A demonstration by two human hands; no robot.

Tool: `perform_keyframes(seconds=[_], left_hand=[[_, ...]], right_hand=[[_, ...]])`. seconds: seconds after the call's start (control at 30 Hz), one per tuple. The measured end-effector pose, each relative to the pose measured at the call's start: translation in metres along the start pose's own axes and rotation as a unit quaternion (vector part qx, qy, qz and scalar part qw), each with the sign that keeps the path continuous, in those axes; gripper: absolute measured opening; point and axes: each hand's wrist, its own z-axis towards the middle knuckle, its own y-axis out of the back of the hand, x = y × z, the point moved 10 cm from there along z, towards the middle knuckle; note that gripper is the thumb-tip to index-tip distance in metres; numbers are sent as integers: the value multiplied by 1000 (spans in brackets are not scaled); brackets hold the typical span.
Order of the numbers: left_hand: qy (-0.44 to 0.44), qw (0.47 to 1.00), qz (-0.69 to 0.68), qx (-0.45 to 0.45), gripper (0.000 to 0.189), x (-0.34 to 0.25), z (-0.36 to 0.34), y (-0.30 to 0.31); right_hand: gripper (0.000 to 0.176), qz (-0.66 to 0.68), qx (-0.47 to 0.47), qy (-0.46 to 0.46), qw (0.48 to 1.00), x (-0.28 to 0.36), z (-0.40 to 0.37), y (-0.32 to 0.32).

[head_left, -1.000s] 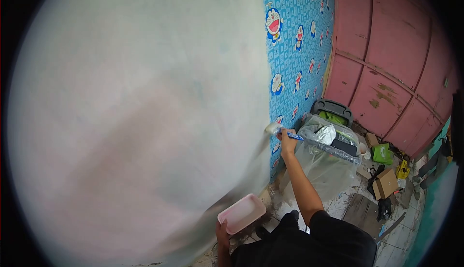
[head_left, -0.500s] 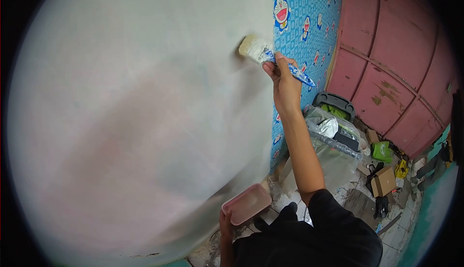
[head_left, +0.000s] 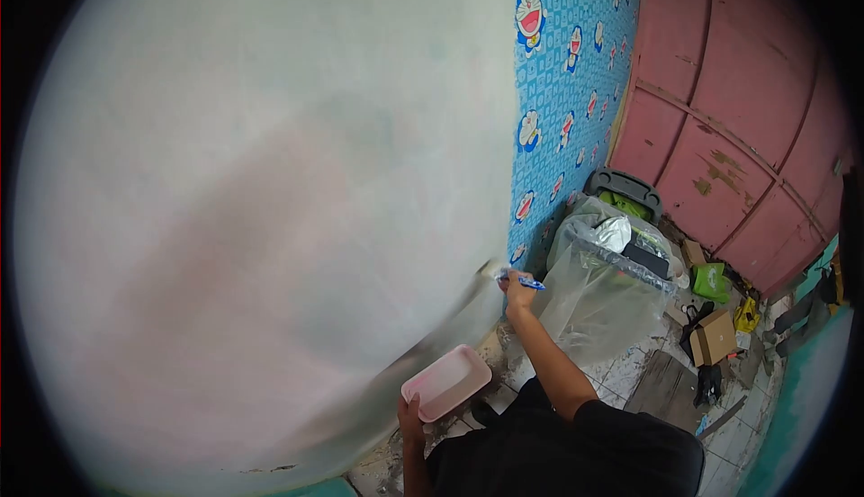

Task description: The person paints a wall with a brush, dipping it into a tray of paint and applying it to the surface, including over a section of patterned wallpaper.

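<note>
Low on the pale wall (head_left: 270,182), beside the edge of the blue cartoon wallpaper (head_left: 576,74), the bristles of a paintbrush (head_left: 533,283) touch the surface. My right hand (head_left: 517,292) is closed round its paint-spotted blue and white handle. Further down and to the left, my left hand (head_left: 411,419) grips the near left edge of a shallow pink tray (head_left: 447,384), which is tilted with its inside showing. Little of the tray's contents can be made out.
A plastic-covered container (head_left: 603,290) with bags and a dark item on top stands right of the wallpaper. Behind it is a pink panelled door (head_left: 720,110). An open cardboard box (head_left: 714,338), a green bag (head_left: 710,282) and a dark board (head_left: 664,387) lie on the tiled floor.
My right hand has moved the brush down the wall from high beside the wallpaper to near its lower end. My left hand and the tray have shifted slightly left.
</note>
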Motion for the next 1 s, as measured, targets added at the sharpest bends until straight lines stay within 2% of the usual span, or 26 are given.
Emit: perform_keyframes(seconds=[0.07, 0.13, 0.2, 0.27, 0.33, 0.4, 0.5, 0.6, 0.73, 0.87, 1.0], left_hand=[[-13, 999, 31, 15, 41, -2, 3, -1], [-20, 999, 33, 23, 42, -11, 3, -10], [-17, 999, 8, 27, 39, -22, -3, -21], [-4, 1000, 2, 24, 39, -3, 4, -13], [7, 1000, -12, 24, 39, 3, 5, -14], [20, 999, -33, 28, 40, -3, -2, -25], [-16, 998, -28, 57, 40, 3, 0, -28], [-27, 999, 12, 45, 40, 10, 3, -21], [-8, 999, -8, 42, 39, 0, -5, -26], [5, 999, -21, 32, 38, -2, -8, -22], [8, 1000, 7, 19, 38, 1, -7, -19]], right_hand=[[17, -44, -35, -33, 998, -11, -5, 8], [16, -43, 22, 35, 998, 18, -19, -24], [16, -58, 73, 92, 991, 58, -35, -66], [16, -34, 121, 180, 976, 129, -74, -112], [17, 16, 136, 225, 965, 184, -104, -145], [16, 35, 156, 241, 957, 232, -128, -168], [16, 119, 220, 238, 938, 279, -151, -195], [19, 166, 254, 198, 932, 266, -136, -196], [21, 125, 209, 126, 962, 163, -91, -147], [19, -3, 178, 113, 977, 88, -72, -75], [16, -133, 181, 55, 973, 57, -79, -25]])
